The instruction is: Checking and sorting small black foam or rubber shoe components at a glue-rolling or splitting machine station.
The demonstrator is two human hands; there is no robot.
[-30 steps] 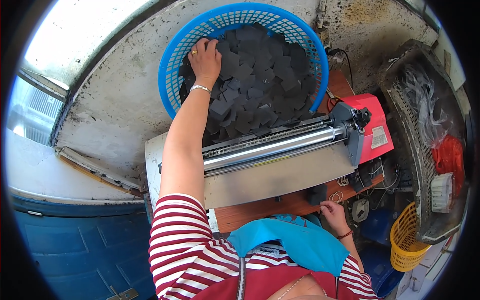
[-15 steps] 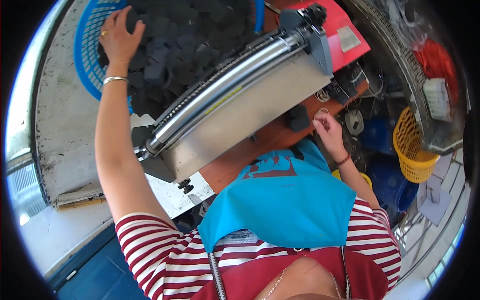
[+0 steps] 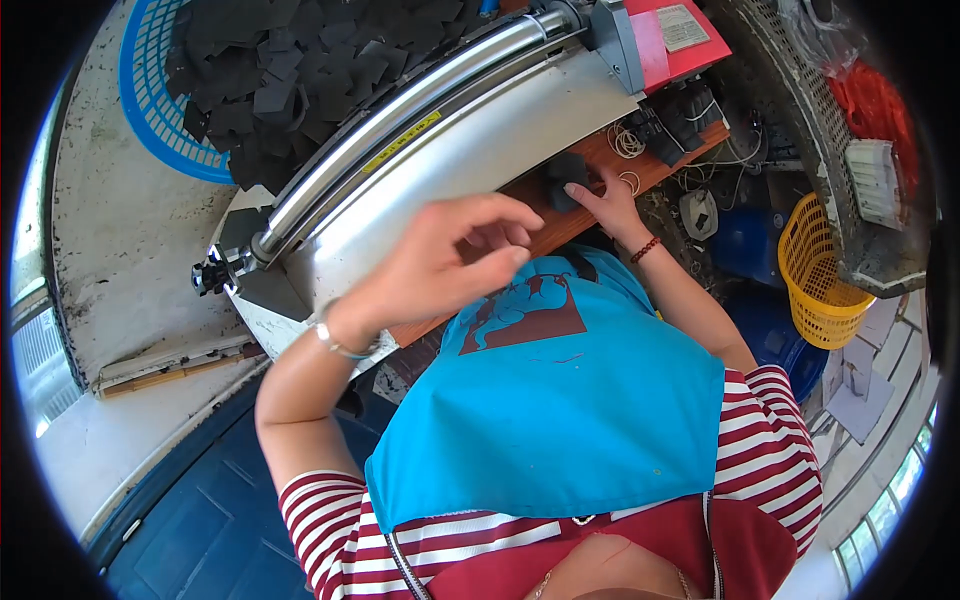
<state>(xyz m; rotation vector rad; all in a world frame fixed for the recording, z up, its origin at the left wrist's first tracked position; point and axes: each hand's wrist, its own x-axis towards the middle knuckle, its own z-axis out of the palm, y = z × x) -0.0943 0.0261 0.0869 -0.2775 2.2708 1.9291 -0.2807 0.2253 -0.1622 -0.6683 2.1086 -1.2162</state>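
Note:
My left hand (image 3: 458, 252) hangs over the front edge of the metal feed plate (image 3: 470, 150), its fingers loosely curled, thumb apart, and nothing visible in it. On the brown wooden board (image 3: 550, 238), my right hand (image 3: 612, 208) is beside a small dark foam-like block (image 3: 566, 180). The right thumb points toward the block and the other fingers are spread, partly hidden behind it; a firm grip does not show. Behind the plate runs the shiny steel roller (image 3: 400, 115) of a machine. Past the roller, many dark grey cut pieces (image 3: 290, 75) fill a blue plastic basket (image 3: 140, 100).
A red machine housing (image 3: 680, 50) stands at the far right, with a coiled cable (image 3: 626, 141) near it. Yellow basket (image 3: 828, 275) and blue drums (image 3: 750, 245) sit lower right. A worn pale ledge (image 3: 100, 210) lies on the left.
My left hand has come from the blue basket back toward my body, over the plate's front edge. The right hand has moved up and left to the dark block. The view has shifted slightly.

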